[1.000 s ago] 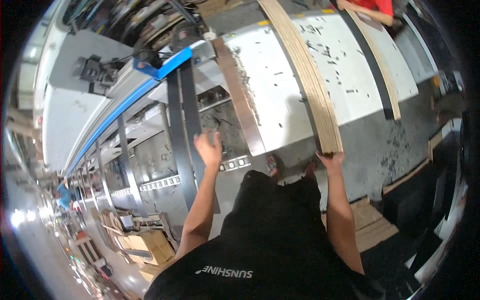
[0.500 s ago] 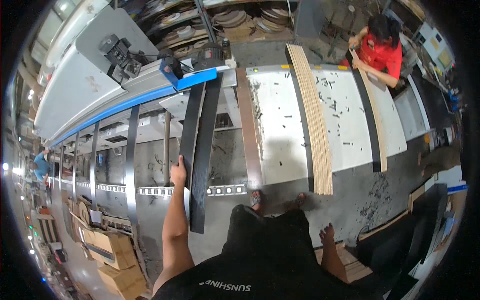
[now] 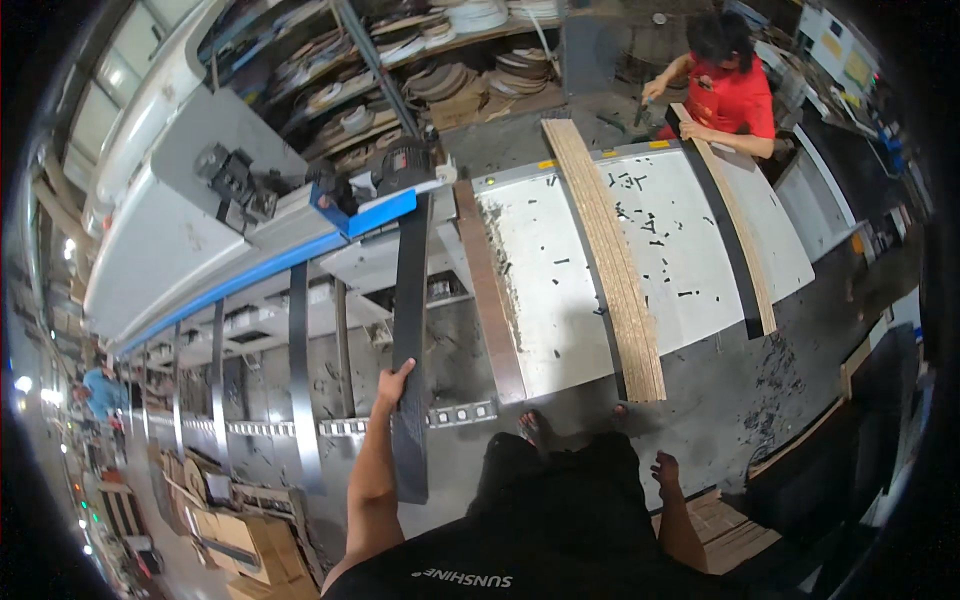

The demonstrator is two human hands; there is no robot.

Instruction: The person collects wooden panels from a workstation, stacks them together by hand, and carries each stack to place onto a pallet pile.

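Head view: a person's left hand (image 3: 394, 386) grips the left edge of a long, flat, dark board (image 3: 411, 300), thumb over the face and the other fingers mostly hidden at the edge. The smooth board stretches above the grey floor (image 3: 455, 350), its far end at a blue guard (image 3: 381, 213) on a bulky white machine (image 3: 150, 215); whether it touches the guard is hard to tell. The right hand (image 3: 664, 468) hangs apart, fingers loosely bent, with nothing visible in its grasp. Alongside, a smooth white table (image 3: 540, 225) bears curled black scraps (image 3: 650, 222), a flat brown strip (image 3: 490, 300) and a bundle of strips (image 3: 610, 260) with rough, pale edges and one black side. A co-worker in a red shirt (image 3: 745, 100) rests one hand on another black-sided strip (image 3: 733, 230); the tool (image 3: 640, 112) in the other is indistinct. The machine's far reach bends into the dark rim, its details blurred.
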